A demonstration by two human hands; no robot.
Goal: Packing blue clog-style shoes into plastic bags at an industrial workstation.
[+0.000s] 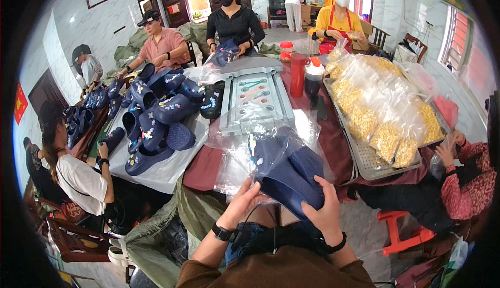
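A pair of navy foam clogs (pixel 291 181) is in front of me at the near table edge, partly inside a clear plastic bag (pixel 233 167). My right hand (pixel 324 212) grips the clogs at their near right side, thumb on top. At the lower left, my left hand (pixel 240 205) is closed on the bag's edge, thumb beside the clogs; its fingertips are partly hidden. Just beyond lies a grey plastic stool-like piece (pixel 258 98) under more clear bags. One black clog (pixel 212 100) rests at its left.
A heap of decorated navy clogs (pixel 159 116) covers the left table. At right, a metal tray (pixel 388 171) holds several bags of yellow snack pieces (pixel 359 119). A red cylinder (pixel 298 74) and a dark-filled bottle (pixel 313 75) stand between. Co-workers surround the tables; a red stool (pixel 398 233) is at lower right.
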